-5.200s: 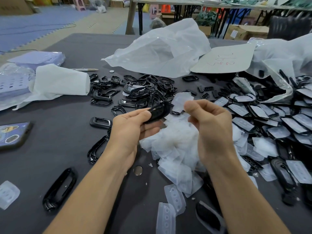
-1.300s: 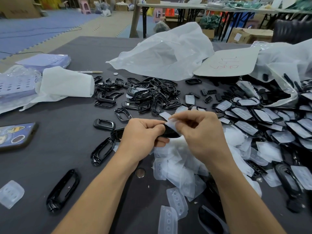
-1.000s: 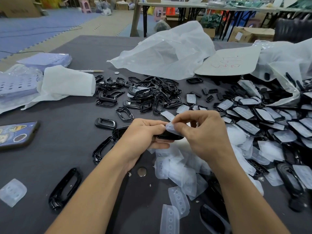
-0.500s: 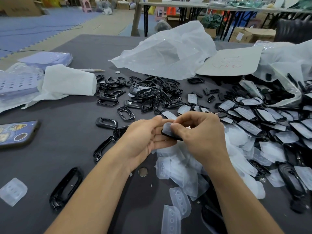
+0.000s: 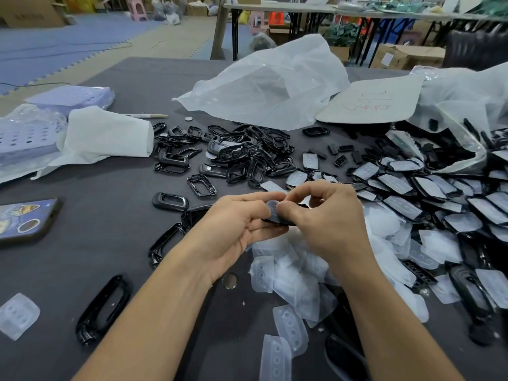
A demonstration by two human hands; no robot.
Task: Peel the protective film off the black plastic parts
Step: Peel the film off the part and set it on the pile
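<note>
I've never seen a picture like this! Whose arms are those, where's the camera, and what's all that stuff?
Those are a person's bare arms. The camera sits on their head, looking down, so you see what they see. The left hand holds a small black plastic part, and the right hand pinches its cloudy film to peel it. On the grey table, film-covered parts lie on the right, bare black frames farther back, and peeled films under the hands. A phone lies at the left.

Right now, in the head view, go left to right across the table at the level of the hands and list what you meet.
Phone → black frame → left hand → right hand → film-covered black parts.
</note>
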